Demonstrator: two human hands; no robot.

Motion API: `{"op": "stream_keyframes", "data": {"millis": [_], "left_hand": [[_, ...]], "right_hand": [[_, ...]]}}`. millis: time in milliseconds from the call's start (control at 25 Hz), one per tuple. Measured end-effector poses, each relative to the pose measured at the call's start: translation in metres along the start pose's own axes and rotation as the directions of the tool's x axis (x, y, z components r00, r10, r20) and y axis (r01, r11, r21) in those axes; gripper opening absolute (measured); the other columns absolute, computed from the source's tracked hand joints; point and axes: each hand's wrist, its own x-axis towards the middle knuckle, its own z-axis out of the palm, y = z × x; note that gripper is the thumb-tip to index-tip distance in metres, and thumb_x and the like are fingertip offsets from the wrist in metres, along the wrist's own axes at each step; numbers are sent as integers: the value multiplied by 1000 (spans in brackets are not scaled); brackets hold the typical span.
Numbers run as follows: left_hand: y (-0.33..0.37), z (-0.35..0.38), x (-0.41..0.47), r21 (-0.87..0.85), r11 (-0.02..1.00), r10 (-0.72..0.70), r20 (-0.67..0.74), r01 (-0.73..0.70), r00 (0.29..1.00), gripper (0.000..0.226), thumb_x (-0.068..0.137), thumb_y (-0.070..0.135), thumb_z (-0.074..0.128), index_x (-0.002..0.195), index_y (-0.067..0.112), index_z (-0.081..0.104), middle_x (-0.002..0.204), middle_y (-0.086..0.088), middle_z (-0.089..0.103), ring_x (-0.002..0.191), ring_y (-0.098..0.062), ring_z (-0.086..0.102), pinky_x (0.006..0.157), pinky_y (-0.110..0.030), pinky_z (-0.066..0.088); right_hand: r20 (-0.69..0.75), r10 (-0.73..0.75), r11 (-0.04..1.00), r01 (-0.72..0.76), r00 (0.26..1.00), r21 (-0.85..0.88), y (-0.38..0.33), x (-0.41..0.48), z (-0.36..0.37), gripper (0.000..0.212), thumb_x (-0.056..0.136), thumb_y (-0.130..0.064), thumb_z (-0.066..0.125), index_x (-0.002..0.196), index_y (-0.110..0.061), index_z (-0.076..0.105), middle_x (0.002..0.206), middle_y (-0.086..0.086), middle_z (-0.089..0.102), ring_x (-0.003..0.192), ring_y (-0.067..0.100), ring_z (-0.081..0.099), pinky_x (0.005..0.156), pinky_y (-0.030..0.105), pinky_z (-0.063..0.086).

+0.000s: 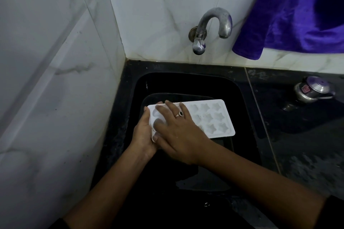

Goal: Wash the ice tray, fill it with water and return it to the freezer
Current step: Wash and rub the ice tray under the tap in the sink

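1. Left of the frame: a white tiled wall (46, 80) runs down to the black sink (141, 83).
2. Centre: the left hand (143, 134) grips the left end of the ice tray (212, 117) above the sink. The right hand (178, 132) lies flat on it, fingers straight.
3. This looks like the washing step. Rinsing next calls for the tap (210, 26), which shows no stream.
4. Right: a dark bench (297, 145) carries a metal pot (312, 91), and a blue cloth (297, 15) hangs at the upper right.

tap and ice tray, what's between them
In the head view, no water or object: only white wall tile and the black sink rim lie between the tap and the ice tray.
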Motion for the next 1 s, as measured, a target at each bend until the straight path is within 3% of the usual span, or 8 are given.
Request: {"op": "stream_keyframes", "data": {"millis": [240,320,440,560,720,880,1000], "left_hand": [[5,1,-3,-18,1000,13,5,-12,1000,64,106,63,34,129,14,69,113,-18,78,91,-32,80,80,-47,65],[4,2,-3,-18,1000,-3,12,3,1000,65,105,64,35,125,13,71,114,-19,78,93,-33,79,75,-47,66],[-1,3,-3,19,999,-38,-1,38,999,72,103,67,37,135,9,65,127,-21,73,108,-35,75,85,-48,61],[2,1,0,16,1000,-7,-10,7,1000,70,103,66,36,139,13,64,129,-19,72,106,-34,75,83,-47,64],[-2,4,1,22,999,-22,-24,23,999,71,103,67,40,137,10,66,130,-20,72,121,-36,69,102,-51,54],[-1,4,-3,14,1000,4,-20,-4,1000,66,105,63,37,114,12,79,119,-17,77,102,-32,77,94,-49,56],[-1,2,-4,16,1000,0,-20,0,1000,68,105,64,37,129,9,69,121,-20,76,100,-33,78,89,-49,59]], "right_hand": [[-19,0,999,1,1000,38,8,-6,-4,44,106,-48,32,132,-30,62,163,15,32,155,40,20,123,66,14],[-5,-2,999,2,1000,39,7,-4,-3,42,106,-48,33,130,-30,63,163,15,33,154,41,21,123,66,14],[-3,29,998,-29,1000,47,9,-1,-5,45,105,-50,28,117,-32,68,164,14,32,155,39,21,120,67,18],[-16,-2,1000,3,1000,28,12,-6,-4,43,106,-49,31,130,-32,62,162,15,32,153,41,22,122,66,16],[-20,41,999,-40,999,32,6,-2,-5,43,106,-48,30,114,-26,66,163,15,33,154,38,21,121,65,18],[-3,-11,1000,11,1000,-3,4,-2,-1,42,106,-47,32,126,-26,63,164,16,30,155,38,19,123,63,15],[-8,25,1000,-25,1000,20,8,-2,-5,41,106,-48,30,124,-34,65,164,14,31,155,39,20,121,67,17]]}}
